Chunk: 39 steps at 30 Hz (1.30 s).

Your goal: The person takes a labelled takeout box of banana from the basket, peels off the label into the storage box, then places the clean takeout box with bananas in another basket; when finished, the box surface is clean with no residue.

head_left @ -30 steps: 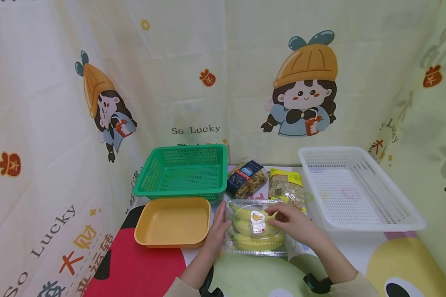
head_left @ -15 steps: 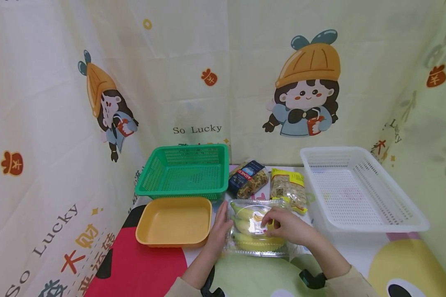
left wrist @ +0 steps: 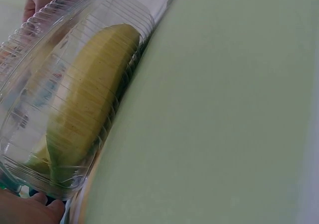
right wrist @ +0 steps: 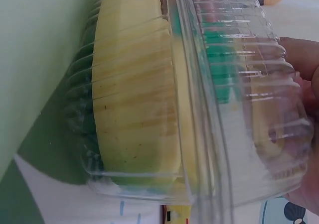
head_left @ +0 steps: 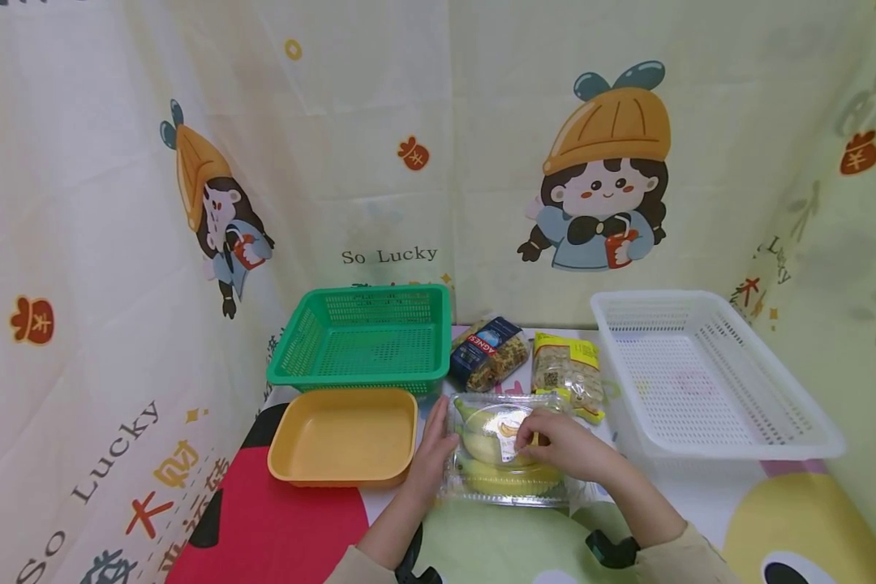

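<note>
A printed curtain [head_left: 321, 178] backs the scene, from ten to two o'clock. On the surface [head_left: 511, 539], the white basket [head_left: 679, 397] stands at two o'clock, the green basket [head_left: 368, 349] at ten and the tray [head_left: 341, 438] at nine. The clear box [head_left: 507, 500] sits at the centre, its domed lid on. The right hand [head_left: 569, 444] reaches over the lid from three o'clock, fingers bent at the label; whether they pinch it, one cannot tell. The left hand [head_left: 429, 450] lies open along the box's nine o'clock side, fingers extended. From the box, the pasta [head_left: 487, 350] lies at twelve o'clock and the yellow bag [head_left: 568, 381] at one. Inside the box lie bananas [head_left: 507, 480], beneath the lid's label [head_left: 508, 442], partly hidden by the right hand.
</note>
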Each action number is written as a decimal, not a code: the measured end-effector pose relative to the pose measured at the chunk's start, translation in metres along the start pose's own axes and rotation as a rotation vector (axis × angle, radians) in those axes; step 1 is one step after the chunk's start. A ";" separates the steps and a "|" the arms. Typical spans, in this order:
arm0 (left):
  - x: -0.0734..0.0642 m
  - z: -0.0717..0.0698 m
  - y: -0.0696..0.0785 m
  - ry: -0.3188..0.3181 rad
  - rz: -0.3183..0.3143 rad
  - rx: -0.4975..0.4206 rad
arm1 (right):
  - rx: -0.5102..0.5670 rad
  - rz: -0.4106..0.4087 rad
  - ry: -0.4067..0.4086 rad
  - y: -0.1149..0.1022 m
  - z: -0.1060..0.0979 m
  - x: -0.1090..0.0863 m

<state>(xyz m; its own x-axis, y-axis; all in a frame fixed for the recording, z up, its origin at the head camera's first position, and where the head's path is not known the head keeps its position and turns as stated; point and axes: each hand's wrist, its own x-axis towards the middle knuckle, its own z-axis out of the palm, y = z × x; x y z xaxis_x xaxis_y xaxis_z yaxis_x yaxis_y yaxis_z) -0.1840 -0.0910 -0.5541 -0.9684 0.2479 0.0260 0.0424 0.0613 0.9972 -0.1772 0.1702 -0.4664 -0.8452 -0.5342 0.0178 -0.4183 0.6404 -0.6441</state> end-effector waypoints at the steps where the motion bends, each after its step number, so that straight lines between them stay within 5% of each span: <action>1: 0.000 0.000 0.000 0.001 0.002 0.003 | 0.005 0.001 0.000 0.000 0.000 0.000; 17: -0.003 0.000 0.003 -0.011 0.023 0.021 | 0.244 0.134 -0.009 -0.009 0.000 0.002; 28: -0.001 -0.001 0.001 -0.007 0.005 0.033 | 0.513 0.158 0.016 -0.013 -0.001 0.005; 39: -0.002 0.001 0.003 -0.002 -0.011 0.019 | 0.563 0.169 0.023 -0.010 0.002 0.006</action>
<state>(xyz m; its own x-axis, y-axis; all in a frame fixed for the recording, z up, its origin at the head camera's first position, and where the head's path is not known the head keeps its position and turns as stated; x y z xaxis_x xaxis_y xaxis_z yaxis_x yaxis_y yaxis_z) -0.1821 -0.0906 -0.5511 -0.9684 0.2488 0.0147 0.0362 0.0822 0.9960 -0.1779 0.1600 -0.4613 -0.8945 -0.4337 -0.1083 -0.0412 0.3212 -0.9461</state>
